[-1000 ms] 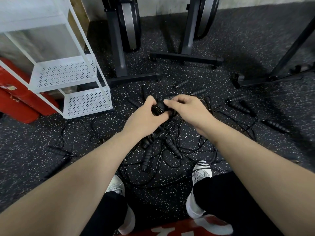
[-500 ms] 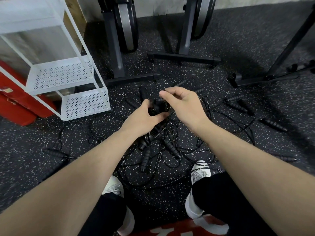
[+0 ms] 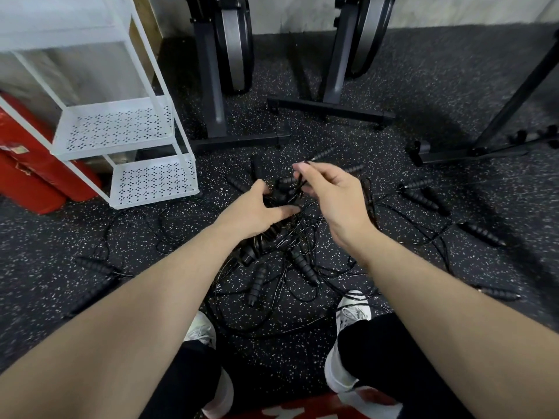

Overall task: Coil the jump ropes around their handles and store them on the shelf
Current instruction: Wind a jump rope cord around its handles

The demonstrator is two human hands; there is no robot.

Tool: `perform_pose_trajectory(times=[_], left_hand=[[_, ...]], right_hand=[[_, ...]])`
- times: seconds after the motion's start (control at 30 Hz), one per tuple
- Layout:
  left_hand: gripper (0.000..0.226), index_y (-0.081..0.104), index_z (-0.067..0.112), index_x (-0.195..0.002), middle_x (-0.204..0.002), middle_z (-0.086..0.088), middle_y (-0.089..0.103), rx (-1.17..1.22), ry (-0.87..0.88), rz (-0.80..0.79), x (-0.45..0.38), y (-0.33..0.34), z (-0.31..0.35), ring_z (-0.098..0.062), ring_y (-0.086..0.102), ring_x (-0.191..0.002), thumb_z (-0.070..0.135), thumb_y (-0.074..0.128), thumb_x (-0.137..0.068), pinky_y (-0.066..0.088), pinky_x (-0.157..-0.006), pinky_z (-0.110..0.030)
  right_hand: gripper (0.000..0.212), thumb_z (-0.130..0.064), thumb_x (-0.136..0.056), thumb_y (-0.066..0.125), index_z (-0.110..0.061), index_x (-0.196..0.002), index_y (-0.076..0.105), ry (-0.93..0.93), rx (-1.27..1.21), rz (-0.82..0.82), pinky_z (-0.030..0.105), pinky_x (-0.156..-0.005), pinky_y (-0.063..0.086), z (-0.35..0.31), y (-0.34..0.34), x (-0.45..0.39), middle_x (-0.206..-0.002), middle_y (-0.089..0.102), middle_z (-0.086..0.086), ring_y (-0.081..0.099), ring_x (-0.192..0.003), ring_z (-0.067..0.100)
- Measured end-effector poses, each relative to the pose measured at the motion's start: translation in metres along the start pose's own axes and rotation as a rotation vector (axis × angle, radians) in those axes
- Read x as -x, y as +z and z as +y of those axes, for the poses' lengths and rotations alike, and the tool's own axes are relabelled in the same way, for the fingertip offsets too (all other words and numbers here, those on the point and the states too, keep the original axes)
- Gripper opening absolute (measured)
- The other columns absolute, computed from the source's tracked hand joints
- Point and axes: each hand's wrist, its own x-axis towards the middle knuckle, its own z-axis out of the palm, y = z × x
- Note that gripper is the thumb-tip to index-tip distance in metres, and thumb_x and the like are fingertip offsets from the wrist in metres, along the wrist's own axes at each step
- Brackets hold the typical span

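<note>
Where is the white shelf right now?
In the head view, the white shelf stands on the floor at the upper left, beside the red box and left of the left hand.

Both forearms are bare, with no sleeves, watch or rings showing on the left hand or the right hand. Below the hands, black trousers cover both legs, ending at white lace-up sneakers with pale soles.

The left hand covers most of the handles it holds. The white shelf is cut by the top and left edges. The tangled ropes cannot be separated.
</note>
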Motion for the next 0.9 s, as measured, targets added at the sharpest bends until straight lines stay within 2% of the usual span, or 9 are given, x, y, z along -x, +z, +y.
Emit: perform_pose_trajectory(times=[0.1, 0.27, 0.37, 0.43, 0.47, 0.57, 0.67, 0.8, 0.9], left_hand=[[0.087, 0.044, 0.025, -0.137, -0.131, 0.004, 0.059, 0.127, -0.017, -0.048, 0.003, 0.000, -0.006, -0.018, 0.059, -0.112, 0.070, 0.080, -0.071, 0.047, -0.088, -0.036], [0.074, 0.044, 0.034, -0.133, -0.118, 0.011, 0.054, 0.236, -0.007, -0.102, 0.010, 0.005, -0.007, -0.012, 0.056, -0.106, 0.053, 0.086, -0.076, 0.040, -0.086, -0.034], [0.075, 0.045, 0.034, -0.140, -0.121, 0.009, 0.062, 0.435, -0.033, -0.096, 0.012, 0.000, -0.002, -0.014, 0.064, -0.105, 0.055, 0.083, -0.078, 0.050, -0.085, -0.034], [0.063, 0.050, 0.033, -0.136, -0.116, 0.003, 0.071, 0.629, -0.075, -0.117, 0.015, -0.005, 0.003, -0.017, 0.072, -0.099, 0.048, 0.081, -0.083, 0.056, -0.074, -0.032], [0.059, 0.051, 0.033, -0.135, -0.114, 0.001, 0.074, 0.720, -0.093, -0.129, 0.015, -0.007, 0.005, -0.019, 0.073, -0.099, 0.044, 0.081, -0.085, 0.058, -0.074, -0.034], [0.052, 0.056, 0.032, -0.130, -0.115, -0.002, 0.076, 0.877, -0.101, -0.144, 0.020, -0.008, 0.009, -0.025, 0.073, -0.105, 0.040, 0.081, -0.086, 0.059, -0.093, -0.047], [0.049, 0.060, 0.030, -0.127, -0.114, -0.002, 0.077, 0.964, -0.100, -0.148, 0.029, -0.007, 0.015, -0.025, 0.072, -0.107, 0.042, 0.081, -0.084, 0.056, -0.099, -0.046], [0.065, 0.058, 0.027, -0.134, -0.114, -0.003, 0.077, 1.012, -0.095, -0.118, 0.047, -0.018, 0.026, -0.026, 0.074, -0.106, 0.050, 0.082, -0.078, 0.056, -0.099, -0.048], [0.054, 0.062, 0.026, -0.129, -0.112, -0.004, 0.078, 0.954, -0.063, -0.137, 0.065, -0.037, 0.039, -0.027, 0.075, -0.103, 0.057, 0.072, -0.086, 0.058, -0.095, -0.049]], right_hand=[[0.011, -0.025, -0.094, 0.073, -0.017, -0.090, 0.079, 0.099, -0.089, -0.023, 0.031, -0.090, 0.057, -0.003, -0.005, -0.005, -0.107, 0.076, 0.010, 0.069, -0.097, 0.017], [0.034, -0.049, -0.097, 0.061, -0.020, -0.111, 0.072, 0.310, -0.033, -0.007, 0.040, -0.092, 0.060, -0.002, -0.013, -0.008, -0.109, 0.076, -0.001, 0.070, -0.099, 0.018], [0.042, -0.056, -0.099, 0.053, -0.021, -0.119, 0.066, 0.384, -0.009, -0.041, 0.045, -0.094, 0.058, -0.002, -0.011, -0.002, -0.115, 0.071, 0.001, 0.069, -0.105, 0.024], [0.049, -0.059, -0.095, 0.057, -0.022, -0.128, 0.060, 0.396, 0.093, -0.175, 0.044, -0.094, 0.057, 0.000, -0.012, 0.006, -0.120, 0.067, 0.001, 0.067, -0.106, 0.023], [0.054, -0.059, -0.092, 0.062, -0.023, -0.131, 0.058, 0.402, 0.148, -0.264, 0.043, -0.095, 0.055, 0.002, -0.013, 0.009, -0.122, 0.066, 0.000, 0.066, -0.109, 0.023], [0.052, -0.047, -0.086, 0.076, -0.034, -0.129, 0.049, 0.429, 0.225, -0.473, 0.035, -0.090, 0.054, 0.002, -0.015, 0.021, -0.117, 0.070, -0.004, 0.070, -0.107, 0.019], [0.060, -0.037, -0.084, 0.082, -0.021, -0.133, 0.051, 0.385, 0.294, -0.592, 0.040, -0.102, 0.051, 0.000, -0.013, 0.025, -0.116, 0.075, 0.000, 0.072, -0.109, 0.018], [0.047, -0.029, -0.083, 0.083, -0.021, -0.122, 0.059, 0.305, 0.268, -0.596, 0.044, -0.106, 0.050, -0.022, -0.014, 0.031, -0.115, 0.076, 0.004, 0.072, -0.109, 0.022], [0.049, -0.026, -0.080, 0.085, -0.022, -0.122, 0.060, 0.224, 0.242, -0.551, 0.042, -0.106, 0.050, -0.041, -0.012, 0.039, -0.113, 0.076, 0.002, 0.072, -0.107, 0.019]])
